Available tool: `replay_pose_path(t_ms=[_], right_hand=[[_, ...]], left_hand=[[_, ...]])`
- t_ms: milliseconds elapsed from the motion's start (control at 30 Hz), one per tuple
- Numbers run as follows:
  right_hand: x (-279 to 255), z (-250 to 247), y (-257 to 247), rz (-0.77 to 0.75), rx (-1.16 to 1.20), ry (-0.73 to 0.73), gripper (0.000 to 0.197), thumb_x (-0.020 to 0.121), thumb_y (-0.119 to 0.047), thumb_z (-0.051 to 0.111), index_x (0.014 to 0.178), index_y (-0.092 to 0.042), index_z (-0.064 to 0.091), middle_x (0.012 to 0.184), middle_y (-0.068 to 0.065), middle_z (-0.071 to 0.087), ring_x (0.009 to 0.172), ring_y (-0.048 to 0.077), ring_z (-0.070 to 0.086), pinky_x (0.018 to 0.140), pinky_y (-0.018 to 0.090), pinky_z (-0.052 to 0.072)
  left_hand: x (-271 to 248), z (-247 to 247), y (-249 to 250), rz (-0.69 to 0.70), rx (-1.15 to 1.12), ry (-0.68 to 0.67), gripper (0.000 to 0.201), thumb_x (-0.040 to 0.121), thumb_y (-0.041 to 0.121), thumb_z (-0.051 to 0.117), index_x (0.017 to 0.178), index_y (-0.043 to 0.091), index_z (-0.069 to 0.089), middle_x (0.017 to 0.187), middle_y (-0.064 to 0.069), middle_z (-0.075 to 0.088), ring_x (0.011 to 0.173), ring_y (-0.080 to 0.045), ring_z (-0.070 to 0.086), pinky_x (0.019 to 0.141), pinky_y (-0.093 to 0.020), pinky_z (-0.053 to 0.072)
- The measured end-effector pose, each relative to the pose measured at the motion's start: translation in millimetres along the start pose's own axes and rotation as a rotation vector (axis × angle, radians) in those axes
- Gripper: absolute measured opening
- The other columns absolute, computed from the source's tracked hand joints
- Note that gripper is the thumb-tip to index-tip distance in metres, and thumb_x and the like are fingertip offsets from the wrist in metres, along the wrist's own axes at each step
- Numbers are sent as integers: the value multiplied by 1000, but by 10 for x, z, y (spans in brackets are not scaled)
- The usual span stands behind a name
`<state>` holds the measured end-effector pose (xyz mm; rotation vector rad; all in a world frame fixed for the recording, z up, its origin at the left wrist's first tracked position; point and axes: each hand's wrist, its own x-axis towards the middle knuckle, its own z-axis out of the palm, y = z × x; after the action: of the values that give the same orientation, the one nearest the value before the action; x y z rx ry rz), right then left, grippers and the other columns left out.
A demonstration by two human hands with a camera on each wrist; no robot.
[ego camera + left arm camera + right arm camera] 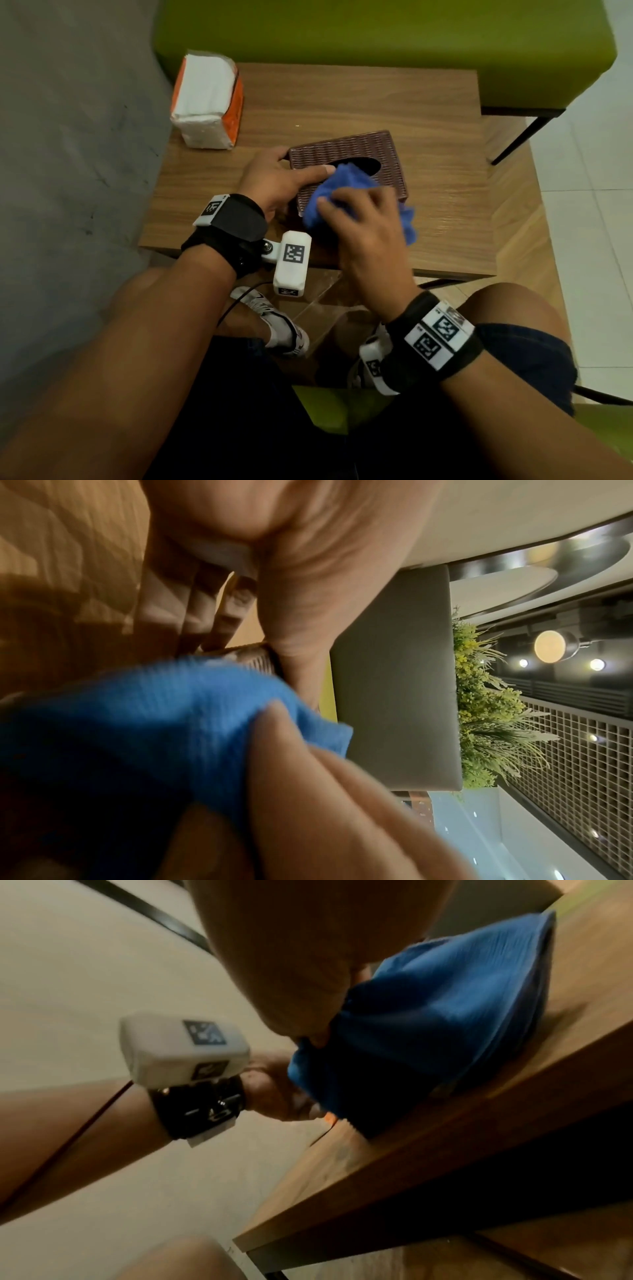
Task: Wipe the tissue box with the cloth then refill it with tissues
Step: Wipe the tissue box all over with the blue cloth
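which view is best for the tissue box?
Head view: the tissue box shows its woven top and oval opening, with the left hand steadying it and the blue cloth on it. Left wrist catches only a corner. Right wrist: hidden behind the cloth.

The tissue box [346,150] under my fingers [322,170] is dark brown with a woven ribbed pattern. My cloth [337,192] is bright blue. The tissue pack [205,99] is white and orange. The counter [442,164] shows light wood grain; the bench [376,37] is green.
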<state>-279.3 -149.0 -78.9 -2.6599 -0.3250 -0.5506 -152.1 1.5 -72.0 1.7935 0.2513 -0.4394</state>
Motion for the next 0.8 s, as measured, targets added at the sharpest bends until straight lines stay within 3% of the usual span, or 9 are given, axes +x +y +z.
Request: replay_pose_path(t_ms=[100, 200, 267, 367, 467, 567, 633, 700, 800], right_hand=[[67, -67, 214, -91, 17, -54, 31, 101, -10, 58, 129, -10, 72, 128, 13, 66, 104, 33, 50, 84, 42, 44], [66, -219, 638, 135, 8, 87, 31, 98, -6, 57, 124, -10, 74, 124, 14, 65, 104, 33, 49, 84, 42, 43], [64, -220, 557, 218, 13, 128, 30, 98, -3, 57, 121, -10, 74, 121, 14, 65, 105, 33, 49, 85, 38, 40], [40, -49, 13, 61, 42, 10, 29, 97, -4, 62, 123, -10, 73, 123, 13, 64, 107, 30, 46, 86, 37, 39], [6, -57, 74, -40, 57, -70, 32, 99, -12, 55, 127, -10, 72, 126, 14, 63, 107, 32, 49, 85, 36, 39], [19, -189, 532, 215, 62, 117, 32, 98, -5, 55, 123, -9, 73, 121, 15, 62, 106, 31, 49, 86, 29, 35], [55, -209, 562, 333, 68, 171, 30, 98, -3, 56, 121, -9, 74, 119, 16, 62, 106, 32, 50, 86, 27, 32], [87, -97, 240, 272, 42, 113, 28, 96, -2, 59, 119, -10, 74, 118, 15, 62, 106, 35, 51, 85, 32, 35], [30, 32, -114, -13, 61, -46, 26, 99, -11, 62, 123, -9, 72, 122, 14, 63, 106, 32, 49, 85, 37, 41]], left_hand=[[-6, -11, 9, -34, 20, -13, 31, 83, 31, 92, 106, 21, 75, 86, 3, 80, 58, -5, 72, 47, -21, 52], [-3, -37, 11, -57, 7, -27, 46, 80, 37, 94, 118, 20, 75, 99, 1, 82, 71, -11, 78, 49, -26, 56], [-22, -19, 13, -49, -4, -13, 44, 80, 35, 94, 117, 19, 76, 99, 2, 82, 75, -13, 79, 50, -26, 56], [-42, 35, 16, -39, -39, -10, 31, 81, 30, 94, 105, 18, 79, 89, 2, 82, 72, -14, 77, 55, -28, 56], [-62, 25, 42, -50, -9, -28, 23, 85, 27, 90, 102, 19, 76, 75, 7, 77, 52, -4, 69, 46, -20, 50], [-81, 9, 58, -58, -8, -44, 28, 86, 28, 89, 110, 21, 75, 91, 3, 79, 57, -4, 74, 44, -21, 52], [-90, 17, 51, -60, -40, -23, 30, 85, 26, 90, 110, 20, 75, 95, 1, 80, 62, -6, 77, 45, -22, 53], [-104, 52, 46, -57, -65, -4, 32, 83, 26, 92, 110, 17, 77, 96, 0, 82, 68, -10, 79, 50, -25, 56], [-110, 75, 35, -40, -137, 20, 30, 81, 21, 93, 105, 11, 80, 92, -4, 83, 76, -15, 80, 64, -29, 61]])
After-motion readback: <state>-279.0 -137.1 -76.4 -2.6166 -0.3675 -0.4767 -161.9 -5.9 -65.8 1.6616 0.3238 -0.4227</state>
